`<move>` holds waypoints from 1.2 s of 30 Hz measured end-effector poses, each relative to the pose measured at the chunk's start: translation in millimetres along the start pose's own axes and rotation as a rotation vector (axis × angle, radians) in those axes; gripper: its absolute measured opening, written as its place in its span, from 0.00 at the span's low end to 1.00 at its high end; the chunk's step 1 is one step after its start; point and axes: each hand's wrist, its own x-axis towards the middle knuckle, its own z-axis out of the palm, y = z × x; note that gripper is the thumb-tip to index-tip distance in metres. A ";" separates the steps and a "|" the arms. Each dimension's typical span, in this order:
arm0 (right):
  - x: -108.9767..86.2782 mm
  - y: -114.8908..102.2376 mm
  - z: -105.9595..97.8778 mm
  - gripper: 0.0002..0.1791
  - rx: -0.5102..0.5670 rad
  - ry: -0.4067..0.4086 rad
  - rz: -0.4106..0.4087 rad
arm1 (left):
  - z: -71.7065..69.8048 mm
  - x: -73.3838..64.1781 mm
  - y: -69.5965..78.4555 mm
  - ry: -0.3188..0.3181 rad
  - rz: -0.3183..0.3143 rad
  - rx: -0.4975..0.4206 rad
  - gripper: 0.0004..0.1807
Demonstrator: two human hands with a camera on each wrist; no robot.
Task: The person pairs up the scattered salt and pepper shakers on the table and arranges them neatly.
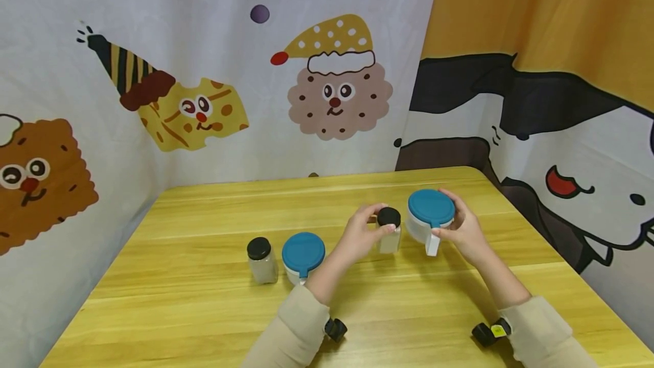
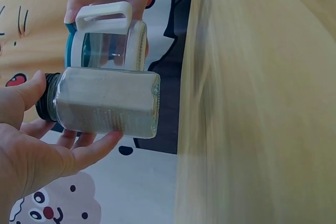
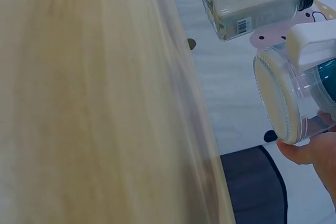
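My left hand (image 1: 361,235) grips a square glass jar (image 2: 107,103) with a black screw lid (image 1: 389,217), thumb and fingers around its sides. The jar holds pale powder and is raised off the table. Just to its right, my right hand (image 1: 464,230) holds a clear round canister (image 3: 281,95) with a blue lid (image 1: 431,207) and a white handle (image 2: 104,17). That canister is also in the air, slightly tilted, with a pale layer at its bottom. Both containers are close side by side.
On the wooden table (image 1: 179,311), a second black-lidded jar (image 1: 263,263) stands left of another blue-lidded canister (image 1: 304,254), partly hidden by my left forearm. A printed cloth curtain (image 1: 214,27) rises behind the table and along its sides.
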 end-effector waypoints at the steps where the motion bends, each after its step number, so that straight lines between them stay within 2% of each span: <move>1: -0.5 0.0 0.0 0.45 0.004 -0.004 -0.001 | -0.3 -0.5 -0.6 -0.001 0.000 0.002 0.26; 9: -5.1 0.7 1.5 0.45 -0.003 -0.031 -0.014 | -1.4 -5.2 -4.2 -0.013 0.003 0.020 0.25; 24: -11.0 1.4 6.2 0.47 0.026 -0.052 -0.016 | -4.8 -14.0 -4.6 -0.026 0.034 -0.004 0.26; 36: -16.7 2.2 12.3 0.47 0.061 -0.090 -0.047 | -8.7 -19.9 -5.9 -0.042 -0.010 -0.004 0.26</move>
